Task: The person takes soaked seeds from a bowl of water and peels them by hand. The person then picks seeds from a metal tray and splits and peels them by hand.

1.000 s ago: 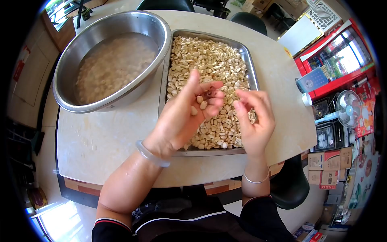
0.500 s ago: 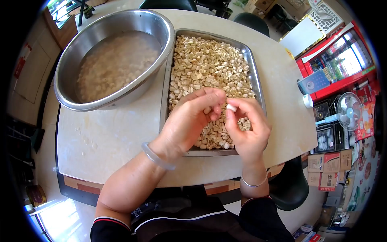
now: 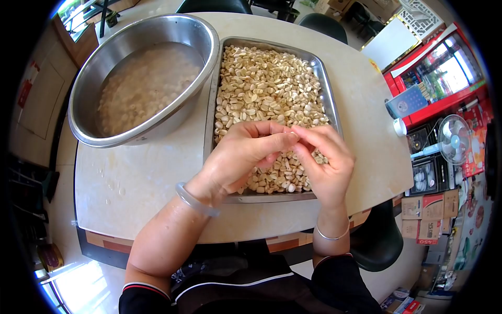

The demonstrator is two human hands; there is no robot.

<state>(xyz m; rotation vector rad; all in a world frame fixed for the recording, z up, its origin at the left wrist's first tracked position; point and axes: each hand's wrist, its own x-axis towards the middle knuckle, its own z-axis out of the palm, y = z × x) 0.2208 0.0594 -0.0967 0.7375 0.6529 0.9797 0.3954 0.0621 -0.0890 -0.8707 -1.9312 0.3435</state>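
Note:
My left hand (image 3: 248, 149), with a translucent bangle at the wrist, has its thumb and forefinger pinched together. Against it, my right hand (image 3: 327, 157) pinches too, and the fingertips of both meet over a small pale lotus seed that they almost wholly cover. Just below them lies a rectangular steel tray (image 3: 334, 107), filled with cream-coloured lotus seeds (image 3: 269, 83), many of them split in halves. The other fingers of my left hand curl inward, and whether they hold more seeds is hidden.
A large steel basin (image 3: 209, 57) with seeds under cloudy water stands at the left, close beside the tray. Both rest on a pale table (image 3: 136, 199) with water drops on it. Dark chairs (image 3: 374, 238) stand around; a fan (image 3: 454, 138) and cartons (image 3: 429, 214) are at the right.
My hands have closed together at the fingertips, and the white seed seen in my right pinch is now covered. My left hand has turned slightly, thumb nearer the right fingers.

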